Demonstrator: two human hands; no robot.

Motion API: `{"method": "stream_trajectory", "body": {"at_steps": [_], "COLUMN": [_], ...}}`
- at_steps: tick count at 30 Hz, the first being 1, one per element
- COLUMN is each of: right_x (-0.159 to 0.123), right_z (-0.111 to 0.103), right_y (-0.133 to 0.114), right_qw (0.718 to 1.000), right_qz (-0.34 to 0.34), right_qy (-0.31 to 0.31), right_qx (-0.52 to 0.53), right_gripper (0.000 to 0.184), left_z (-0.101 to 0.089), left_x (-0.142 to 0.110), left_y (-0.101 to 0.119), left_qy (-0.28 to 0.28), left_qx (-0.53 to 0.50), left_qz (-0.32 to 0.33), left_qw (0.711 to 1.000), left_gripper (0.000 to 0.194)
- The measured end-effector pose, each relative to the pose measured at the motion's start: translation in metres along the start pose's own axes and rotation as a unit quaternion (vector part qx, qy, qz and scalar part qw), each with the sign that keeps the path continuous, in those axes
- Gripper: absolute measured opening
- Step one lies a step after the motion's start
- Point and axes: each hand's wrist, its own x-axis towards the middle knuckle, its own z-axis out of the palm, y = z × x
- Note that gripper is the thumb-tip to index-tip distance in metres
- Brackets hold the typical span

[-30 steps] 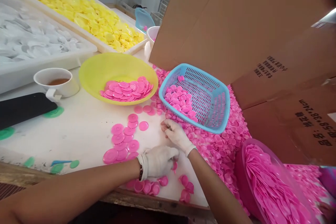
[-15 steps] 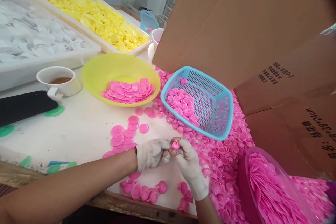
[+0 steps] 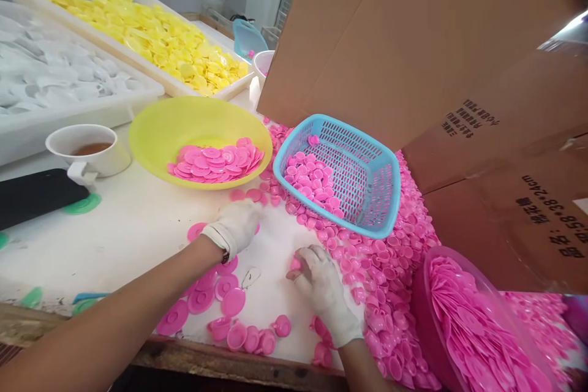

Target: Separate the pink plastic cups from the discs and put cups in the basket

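Note:
Both my hands wear white gloves. My left hand (image 3: 235,225) reaches forward over the flat pink discs (image 3: 215,288) on the white table (image 3: 138,220), fingers curled down onto them near the yellow bowl (image 3: 156,128). What it grips is hidden. My right hand (image 3: 319,278) rests nearer me and pinches a small pink cap (image 3: 294,264) at its fingertips, beside the heap of pink caps (image 3: 390,263). The bowl holds flat pink discs (image 3: 215,162). A blue basket (image 3: 381,196) holds small pink caps.
A white cup (image 3: 87,150) and a black phone (image 3: 37,196) lie at left. White trays of yellow lids (image 3: 160,43) and clear lids (image 3: 55,73) stand behind. Cardboard flaps (image 3: 413,43) rise at right. A pink bowl (image 3: 463,324) of pink parts sits at lower right.
My hands were together in front of me on a small pink cap. They have parted: the left reached forward onto the discs, the right stayed back with the cap.

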Motion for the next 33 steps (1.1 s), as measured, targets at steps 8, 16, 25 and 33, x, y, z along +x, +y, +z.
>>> {"method": "stream_trajectory", "body": {"at_steps": [8,16,25,33], "right_x": [0.003,-0.006,-0.009,-0.01], "right_z": [-0.024,-0.028,-0.004,-0.007], "right_y": [-0.016,-0.006,0.015,0.011], "right_qw": [0.961,0.892,0.8,0.773], "right_qz": [0.097,0.206,0.286,0.292], "right_qy": [0.009,-0.16,-0.248,-0.265], "right_qx": [0.257,0.368,0.466,0.496], "right_gripper": [0.016,0.018,0.038,0.035], "left_z": [0.02,0.048,0.058,0.064], "left_x": [-0.011,-0.023,-0.022,-0.021], "left_y": [0.041,0.062,0.068,0.068], "left_qy": [-0.046,-0.272,-0.313,-0.317], "left_qx": [-0.475,-0.543,-0.557,-0.565], "left_qz": [0.119,-0.009,-0.044,-0.075], "left_qw": [0.871,0.795,0.768,0.759], "left_gripper": [0.008,0.015,0.016,0.018]}}
